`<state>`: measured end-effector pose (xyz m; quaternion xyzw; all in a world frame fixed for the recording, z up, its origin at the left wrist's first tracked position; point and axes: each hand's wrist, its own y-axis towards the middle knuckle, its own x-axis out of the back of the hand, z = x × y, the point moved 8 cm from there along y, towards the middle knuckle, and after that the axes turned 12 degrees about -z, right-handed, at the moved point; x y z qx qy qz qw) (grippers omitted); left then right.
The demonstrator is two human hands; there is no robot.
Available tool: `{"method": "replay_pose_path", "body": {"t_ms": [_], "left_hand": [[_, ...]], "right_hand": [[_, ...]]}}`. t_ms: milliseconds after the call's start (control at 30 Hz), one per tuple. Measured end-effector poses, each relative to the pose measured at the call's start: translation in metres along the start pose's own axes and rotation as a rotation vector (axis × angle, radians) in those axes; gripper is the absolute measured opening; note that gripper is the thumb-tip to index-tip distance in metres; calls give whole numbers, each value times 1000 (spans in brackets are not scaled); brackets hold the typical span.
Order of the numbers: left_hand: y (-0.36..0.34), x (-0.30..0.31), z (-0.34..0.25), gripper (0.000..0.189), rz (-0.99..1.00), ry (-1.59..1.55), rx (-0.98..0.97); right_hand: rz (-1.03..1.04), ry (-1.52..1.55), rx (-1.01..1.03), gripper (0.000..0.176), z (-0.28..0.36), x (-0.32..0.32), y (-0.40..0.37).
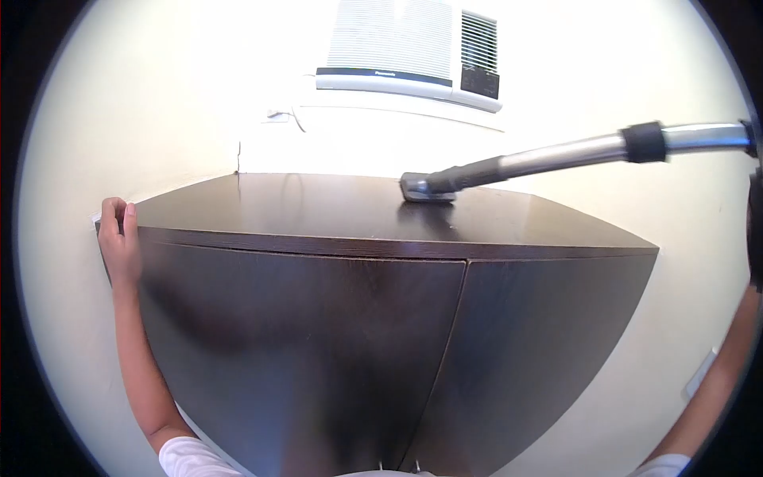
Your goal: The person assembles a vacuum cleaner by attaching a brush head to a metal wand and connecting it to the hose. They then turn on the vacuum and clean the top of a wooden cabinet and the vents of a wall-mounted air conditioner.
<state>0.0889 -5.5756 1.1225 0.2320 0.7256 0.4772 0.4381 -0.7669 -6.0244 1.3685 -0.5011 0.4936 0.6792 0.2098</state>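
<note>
A dark brown wooden cabinet (318,350) with two doors fills the middle of the head view. Curled over the front left corner of its top is my left hand (119,230), fingers bent around the edge. On the cabinet top, towards the back, a vacuum cleaner nozzle (427,188) rests or hovers just over the surface. Its metal tube (564,154) runs to the right edge of the view, where black parts show. My right forearm (719,370) rises along that edge towards them, but the hand itself is out of sight.
A window air conditioner (397,48) sits in the wall above the cabinet. Below it are a socket with a plug (276,117) and a cord. Walls stand close on both sides. A white plate (701,374) is on the right wall, near my forearm.
</note>
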Motion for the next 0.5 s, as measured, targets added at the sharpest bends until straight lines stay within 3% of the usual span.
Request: {"method": "replay_pose_path", "body": {"t_ms": [33, 133, 167, 233, 333, 433, 500], "left_hand": [[-1, 0, 0, 25, 10, 7, -7], [0, 1, -1, 25, 31, 22, -39], [1, 0, -2, 25, 38, 24, -55], [1, -2, -1, 24, 55, 17, -55], [3, -3, -3, 22, 67, 11, -58], [4, -1, -1, 21, 73, 35, -59], [3, -5, 3, 21, 81, 42, -59]], "right_hand": [[-30, 80, -6, 26, -23, -10, -45], [249, 184, -129, 31, -89, -50, -90], [394, 170, -56, 26, -124, -65, -67], [419, 183, -12, 24, -178, -78, -91], [172, 221, -52, 26, -217, -80, -185], [104, 211, -111, 27, -235, -75, -181], [226, 183, -104, 30, -245, -80, -150]]}}
